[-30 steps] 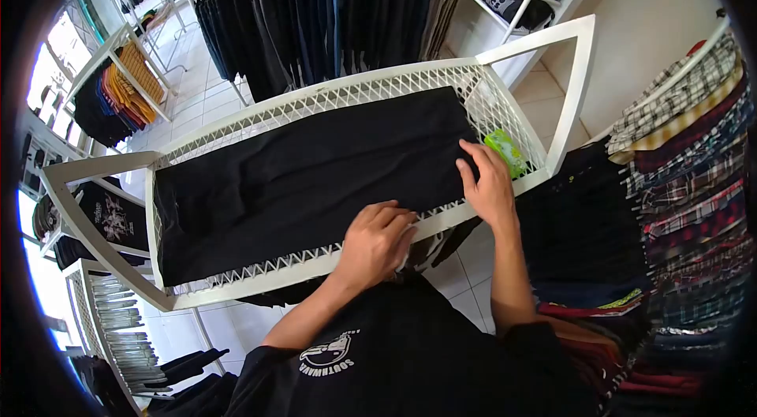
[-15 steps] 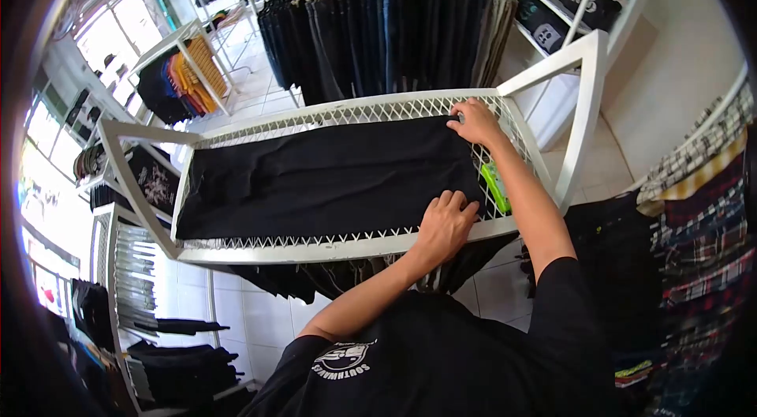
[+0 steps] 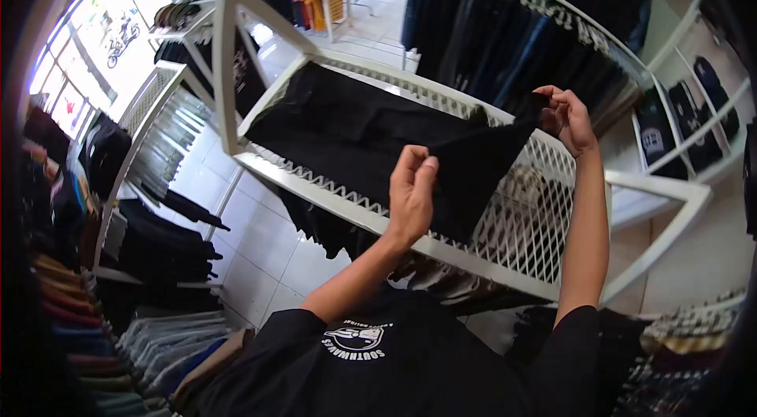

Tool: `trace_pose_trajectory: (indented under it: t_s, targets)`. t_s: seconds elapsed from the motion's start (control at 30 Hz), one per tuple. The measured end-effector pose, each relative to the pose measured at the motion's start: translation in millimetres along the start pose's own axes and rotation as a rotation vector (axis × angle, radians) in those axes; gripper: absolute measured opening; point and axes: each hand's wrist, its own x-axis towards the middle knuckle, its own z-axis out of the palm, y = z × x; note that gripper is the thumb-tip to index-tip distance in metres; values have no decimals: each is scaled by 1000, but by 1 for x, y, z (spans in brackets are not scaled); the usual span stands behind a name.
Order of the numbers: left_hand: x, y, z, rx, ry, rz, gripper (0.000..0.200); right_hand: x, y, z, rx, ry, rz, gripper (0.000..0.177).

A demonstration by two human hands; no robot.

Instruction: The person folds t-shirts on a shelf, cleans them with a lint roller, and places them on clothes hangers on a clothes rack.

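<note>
A long pair of folded black trousers lies across the white wire-mesh rack top, its far-left part flat on the mesh. My left hand is closed in a pinch on the near side of the cloth, around its middle. At the right end, my right hand is closed with fingertips pinching a corner of the trousers, which rises off the mesh in a slanting fold. Some of the fingertips are hidden by cloth.
White frame posts stand at the rack's left end and right end. Hanging jeans line a rail behind it. Folded dark clothes sit on a shelf to the left, and caps fill shelves at the right.
The right end of the trousers has been lifted and pulled up by my right hand. My left hand has moved inward and now pinches cloth. The view has turned; the green item no longer shows.
</note>
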Motion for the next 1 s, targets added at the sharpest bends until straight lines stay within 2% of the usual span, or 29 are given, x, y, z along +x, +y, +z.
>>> trace_pose_trajectory:
  t_s: [0.03,0.1,0.17,0.3,0.37,0.43,0.53,0.57,0.63,0.7,0.73,0.8,0.83,0.93,1.0]
  targets:
    - [10,7,-17,-29,51,-7,7,16,-2,23,50,-55,0,24]
    - [31,17,-52,-12,145,65,6,56,3,63,-261,-67,-148,28]
    - [52,17,-92,24,208,113,9,102,6,105,-359,-57,-97,24]
    - [79,35,-162,190,391,168,13,204,46,182,-559,-106,-410,18]
    - [92,45,-193,270,494,219,14,241,60,229,-554,-94,-450,21]
    - [100,51,-223,511,641,210,20,260,67,280,-766,-10,-461,30]
    - [108,60,-252,1057,836,248,15,290,96,334,-867,-8,-494,29]
    - [108,59,-260,1054,849,247,15,296,106,347,-893,-14,-486,28]
    - [106,53,-271,1271,797,67,16,310,133,360,-1011,0,-459,27]
    - [104,42,-279,1362,774,23,19,312,161,362,-1023,-28,-440,28]
    - [103,38,-282,1406,770,61,18,311,171,362,-1034,-42,-440,28]
    - [101,29,-285,1443,769,86,18,307,183,362,-1023,57,-555,35]
    - [100,26,-288,1403,771,119,17,307,182,362,-1032,52,-551,35]
    - [99,24,-286,1360,777,173,20,298,165,361,-993,-2,-350,45]
    - [101,30,-282,1361,787,213,22,300,171,356,-996,-2,-432,46]
